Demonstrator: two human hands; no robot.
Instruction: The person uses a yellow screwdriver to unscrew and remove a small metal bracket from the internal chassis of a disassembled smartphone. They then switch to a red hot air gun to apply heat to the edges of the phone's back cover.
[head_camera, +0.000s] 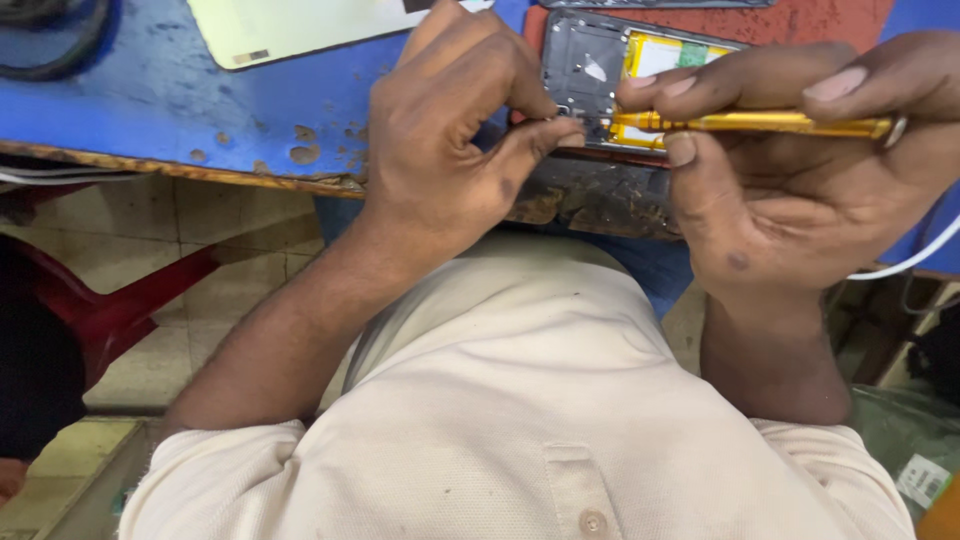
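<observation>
Nearest the camera is my cream shirt (520, 420), with both forearms running up from it to the desk (150, 90). My left hand (450, 140) is curled narrow, thumb and forefinger pinched together at the lower edge of the opened phone (600, 70), steadying it. My right hand (790, 170) is closed around a yellow screwdriver (750, 122), held almost level, its tip meeting the dark inner frame of the phone right beside the left fingertips.

The phone lies back-off at the near edge of the blue desk, on a red mat (800, 20), its yellow battery (665, 60) exposed. I judge it light, stiff and fragile: grip it by the outer frame only, never the battery or board. The screwdriver shaft looks smooth and likely slippery. Beyond lies a pale back cover (300, 30).
</observation>
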